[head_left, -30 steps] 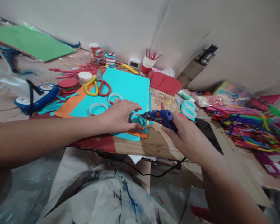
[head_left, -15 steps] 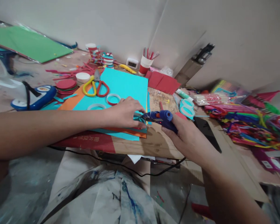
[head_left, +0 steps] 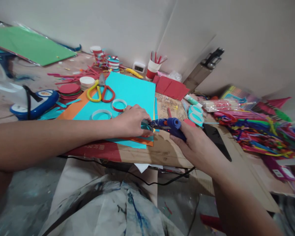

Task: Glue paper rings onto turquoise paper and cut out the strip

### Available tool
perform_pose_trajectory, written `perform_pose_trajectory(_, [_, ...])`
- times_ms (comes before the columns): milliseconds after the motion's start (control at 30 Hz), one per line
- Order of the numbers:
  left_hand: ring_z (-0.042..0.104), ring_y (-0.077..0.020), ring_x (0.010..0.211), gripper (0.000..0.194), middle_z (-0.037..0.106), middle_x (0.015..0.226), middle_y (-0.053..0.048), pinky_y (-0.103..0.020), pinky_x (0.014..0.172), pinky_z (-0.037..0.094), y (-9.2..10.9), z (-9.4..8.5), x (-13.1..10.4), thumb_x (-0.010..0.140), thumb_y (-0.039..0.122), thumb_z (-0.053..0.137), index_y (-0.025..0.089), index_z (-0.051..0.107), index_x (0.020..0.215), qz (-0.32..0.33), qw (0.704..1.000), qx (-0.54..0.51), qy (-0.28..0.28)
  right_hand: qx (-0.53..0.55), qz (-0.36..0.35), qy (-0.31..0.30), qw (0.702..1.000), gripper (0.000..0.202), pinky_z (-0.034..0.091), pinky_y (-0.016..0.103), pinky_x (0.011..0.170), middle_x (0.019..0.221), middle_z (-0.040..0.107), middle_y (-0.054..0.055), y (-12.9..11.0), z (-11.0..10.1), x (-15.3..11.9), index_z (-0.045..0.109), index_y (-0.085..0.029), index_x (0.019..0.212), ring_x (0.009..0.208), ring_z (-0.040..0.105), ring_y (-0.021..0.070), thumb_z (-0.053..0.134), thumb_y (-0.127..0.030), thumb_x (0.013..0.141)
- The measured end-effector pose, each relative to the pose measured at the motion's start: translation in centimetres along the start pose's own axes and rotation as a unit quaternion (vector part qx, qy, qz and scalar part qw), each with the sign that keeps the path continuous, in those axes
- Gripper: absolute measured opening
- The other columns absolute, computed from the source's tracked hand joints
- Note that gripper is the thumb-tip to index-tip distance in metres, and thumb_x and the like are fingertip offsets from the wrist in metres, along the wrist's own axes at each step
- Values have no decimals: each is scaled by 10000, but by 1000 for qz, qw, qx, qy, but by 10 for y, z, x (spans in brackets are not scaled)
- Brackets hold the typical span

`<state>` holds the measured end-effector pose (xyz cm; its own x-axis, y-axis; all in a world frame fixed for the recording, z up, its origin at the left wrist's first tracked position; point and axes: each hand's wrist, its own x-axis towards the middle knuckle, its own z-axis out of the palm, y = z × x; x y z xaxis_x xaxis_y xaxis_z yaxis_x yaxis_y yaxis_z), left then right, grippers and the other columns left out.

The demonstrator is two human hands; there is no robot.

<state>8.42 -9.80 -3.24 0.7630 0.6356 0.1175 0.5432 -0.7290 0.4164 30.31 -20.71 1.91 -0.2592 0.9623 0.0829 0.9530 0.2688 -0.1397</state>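
My right hand (head_left: 193, 139) is wrapped round a blue glue gun (head_left: 173, 126), its nozzle pointing left. Thumb and fingers of my left hand (head_left: 135, 121) curl round a small ring (head_left: 146, 125) of blue and red paper at the nozzle's tip, above the stacked sheets. Behind my left wrist, two paper rings, a red-edged one (head_left: 119, 105) and a paler one (head_left: 101, 114), rest on the light blue paper (head_left: 132, 87). Scissors (head_left: 101, 90) with a yellow and a red handle lie near them.
Red discs (head_left: 69, 90) and a blue and white device (head_left: 35, 105) are at the left. A red and white cup (head_left: 152, 68) of sticks stands at the back beside red paper (head_left: 173, 87). To the right are a black phone (head_left: 216, 141) and colourful pipe cleaners (head_left: 255, 134).
My left hand has shifted slightly down, showing more of the paler ring behind the wrist. The glue gun stays by the held ring, nearly unmoved.
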Motion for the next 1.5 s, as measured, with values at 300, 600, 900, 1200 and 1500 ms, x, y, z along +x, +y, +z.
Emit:
perform_pose_trajectory(300, [582,-345,1187,394,743,1140,-101,-470,986,425,-1,1,1,854,516,721,213,773,1101,-2,1000,-1,0,-28,1,-16,999,175,384,313,628,891,692,99,-5,-2,1,583,-184,1051,770,619,248,469,-313,1021])
perform_pose_trajectory(600, [581,-331,1180,384,752,1139,-98,-464,1005,415,1,1,0,845,481,749,211,776,1117,-11,1000,-6,0,-46,-4,-17,999,193,368,304,622,925,693,101,-6,-4,-5,586,-177,1130,799,634,255,484,-277,1000])
perform_pose_trajectory(900, [583,-354,1150,421,736,1118,-112,-471,957,432,-1,1,1,846,553,715,208,778,1079,-6,1000,5,-6,-42,7,-33,999,243,378,310,626,914,714,106,-12,-2,3,585,-169,1196,776,635,251,465,-228,993])
perform_pose_trajectory(1200, [569,-360,1135,437,718,1129,-119,-476,937,429,-1,2,0,833,576,717,240,789,1103,-9,1000,-3,5,-71,-7,-25,997,277,372,314,621,932,724,111,-8,-2,-3,568,-167,1243,796,652,257,474,-262,1000])
perform_pose_trajectory(1500, [566,-353,1125,413,713,1103,-118,-473,941,425,1,0,0,832,560,723,239,795,1083,-15,1000,-5,1,-76,1,-26,997,243,360,312,603,897,713,105,-11,-5,0,597,-169,1183,761,636,260,482,-263,991])
